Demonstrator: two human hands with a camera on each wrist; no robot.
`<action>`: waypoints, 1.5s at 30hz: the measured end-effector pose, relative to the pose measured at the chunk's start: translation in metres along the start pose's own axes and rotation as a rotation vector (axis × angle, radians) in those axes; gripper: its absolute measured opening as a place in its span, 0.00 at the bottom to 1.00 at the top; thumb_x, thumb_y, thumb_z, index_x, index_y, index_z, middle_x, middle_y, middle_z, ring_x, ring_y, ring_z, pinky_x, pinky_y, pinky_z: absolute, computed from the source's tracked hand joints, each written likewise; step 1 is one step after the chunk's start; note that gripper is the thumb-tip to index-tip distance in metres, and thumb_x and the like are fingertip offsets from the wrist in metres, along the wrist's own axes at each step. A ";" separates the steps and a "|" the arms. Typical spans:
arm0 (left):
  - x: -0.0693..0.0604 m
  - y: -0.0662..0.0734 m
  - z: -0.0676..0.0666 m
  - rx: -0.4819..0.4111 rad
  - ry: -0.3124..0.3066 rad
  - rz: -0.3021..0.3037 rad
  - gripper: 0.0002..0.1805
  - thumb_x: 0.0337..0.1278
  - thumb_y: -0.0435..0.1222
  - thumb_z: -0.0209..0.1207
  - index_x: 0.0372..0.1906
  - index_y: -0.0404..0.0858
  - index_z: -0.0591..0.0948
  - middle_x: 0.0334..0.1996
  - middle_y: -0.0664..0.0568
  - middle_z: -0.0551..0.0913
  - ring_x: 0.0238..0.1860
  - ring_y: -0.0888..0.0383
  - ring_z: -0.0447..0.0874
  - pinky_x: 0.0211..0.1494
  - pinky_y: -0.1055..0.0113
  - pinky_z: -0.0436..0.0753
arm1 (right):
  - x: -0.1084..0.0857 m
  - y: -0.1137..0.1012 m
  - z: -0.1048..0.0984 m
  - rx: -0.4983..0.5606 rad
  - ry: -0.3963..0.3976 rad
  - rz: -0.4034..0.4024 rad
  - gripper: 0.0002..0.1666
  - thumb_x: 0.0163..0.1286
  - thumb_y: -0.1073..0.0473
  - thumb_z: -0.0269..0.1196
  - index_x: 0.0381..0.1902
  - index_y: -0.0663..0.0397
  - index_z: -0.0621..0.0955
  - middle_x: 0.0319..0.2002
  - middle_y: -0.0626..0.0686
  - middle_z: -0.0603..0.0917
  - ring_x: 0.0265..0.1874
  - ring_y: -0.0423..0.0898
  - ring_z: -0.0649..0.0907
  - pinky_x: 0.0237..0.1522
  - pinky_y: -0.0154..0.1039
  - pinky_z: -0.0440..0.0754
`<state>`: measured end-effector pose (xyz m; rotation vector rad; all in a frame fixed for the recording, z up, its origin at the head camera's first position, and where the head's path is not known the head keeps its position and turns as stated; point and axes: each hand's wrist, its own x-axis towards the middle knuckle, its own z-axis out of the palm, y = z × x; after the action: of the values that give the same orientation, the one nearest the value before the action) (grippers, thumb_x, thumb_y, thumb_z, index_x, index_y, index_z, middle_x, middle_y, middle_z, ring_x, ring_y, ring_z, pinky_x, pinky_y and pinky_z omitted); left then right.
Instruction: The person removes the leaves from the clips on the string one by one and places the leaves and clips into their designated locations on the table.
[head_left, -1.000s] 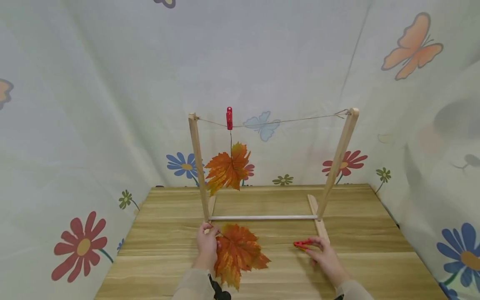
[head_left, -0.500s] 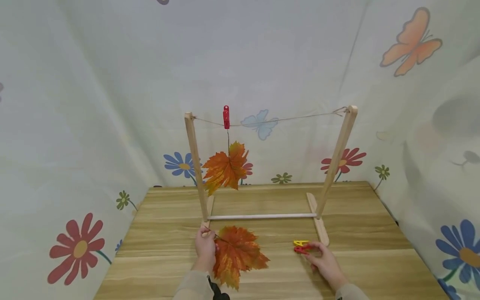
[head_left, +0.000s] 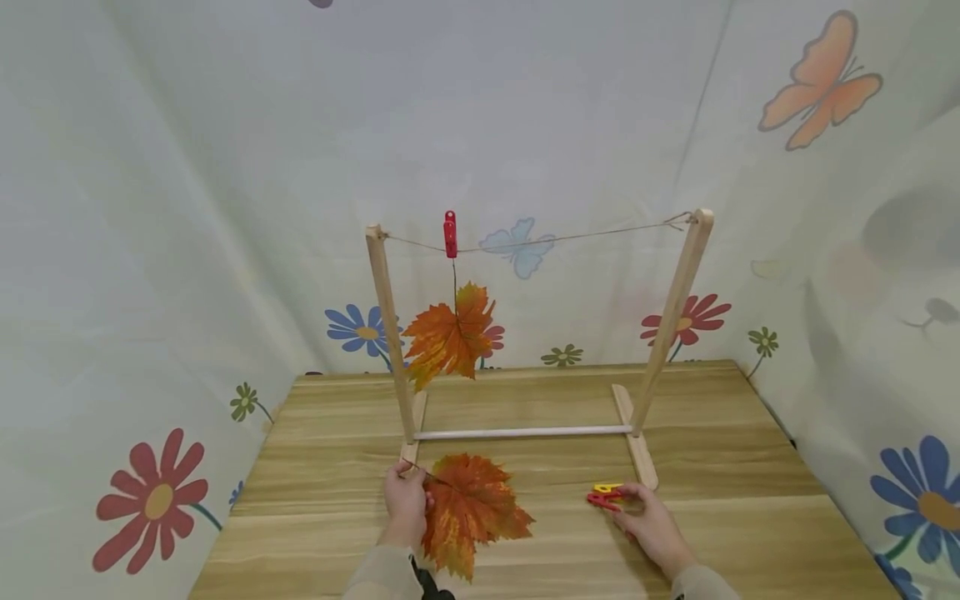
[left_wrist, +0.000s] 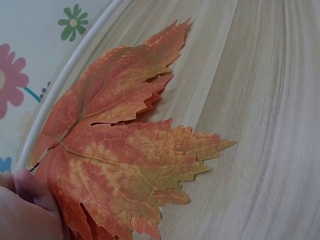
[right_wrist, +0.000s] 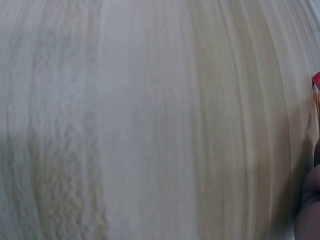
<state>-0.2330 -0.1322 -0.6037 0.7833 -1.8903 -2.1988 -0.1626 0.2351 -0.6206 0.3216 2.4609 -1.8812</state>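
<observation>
My left hand (head_left: 407,504) pinches the stem of an orange-red leaf (head_left: 476,512) low over the table; the left wrist view shows the leaf (left_wrist: 120,160) spread beside the fingertips (left_wrist: 32,190). My right hand (head_left: 651,527) holds a red clothespin (head_left: 602,500) between thumb and fingers. A yellow clothespin (head_left: 606,487) is right behind the red one; whether the hand grips it too I cannot tell. In the right wrist view only a bit of the red clothespin (right_wrist: 316,80) shows at the right edge, above part of the hand (right_wrist: 309,210).
A wooden frame (head_left: 678,317) with a white crossbar (head_left: 525,432) stands on the table (head_left: 720,467). From its string (head_left: 585,236) a red clothespin (head_left: 450,234) holds another orange leaf (head_left: 450,333) near the left post (head_left: 390,325). A patterned cloth (head_left: 555,100) surrounds the table.
The red clothespin in my right hand has turned, and the yellow one shows more clearly behind it. My left hand still pinches the stem, with only a slight shift of the view.
</observation>
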 end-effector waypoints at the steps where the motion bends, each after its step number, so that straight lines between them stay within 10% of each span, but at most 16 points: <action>1: 0.000 0.000 0.000 0.002 0.003 -0.003 0.21 0.59 0.26 0.52 0.57 0.30 0.64 0.30 0.47 0.67 0.10 0.65 0.67 0.11 0.74 0.69 | 0.000 0.000 0.000 -0.003 0.001 0.000 0.26 0.54 0.73 0.66 0.52 0.68 0.73 0.47 0.63 0.75 0.18 0.43 0.75 0.19 0.34 0.75; 12: -0.001 -0.002 0.000 -0.012 0.007 -0.016 0.21 0.55 0.26 0.55 0.53 0.31 0.63 0.29 0.46 0.69 0.09 0.65 0.68 0.11 0.73 0.71 | -0.004 0.005 -0.006 -0.255 0.044 -0.125 0.24 0.51 0.66 0.71 0.48 0.61 0.78 0.48 0.61 0.75 0.47 0.54 0.76 0.44 0.39 0.76; 45: 0.001 0.014 0.002 -0.061 -0.013 -0.025 0.28 0.55 0.30 0.57 0.61 0.33 0.62 0.27 0.46 0.72 0.10 0.64 0.69 0.12 0.71 0.73 | -0.004 0.001 -0.012 -0.238 0.029 -0.130 0.27 0.52 0.66 0.71 0.50 0.67 0.76 0.38 0.57 0.76 0.38 0.48 0.76 0.35 0.33 0.77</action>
<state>-0.2384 -0.1337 -0.5903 0.7883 -1.8196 -2.2694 -0.1571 0.2464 -0.6179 0.1860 2.7497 -1.6085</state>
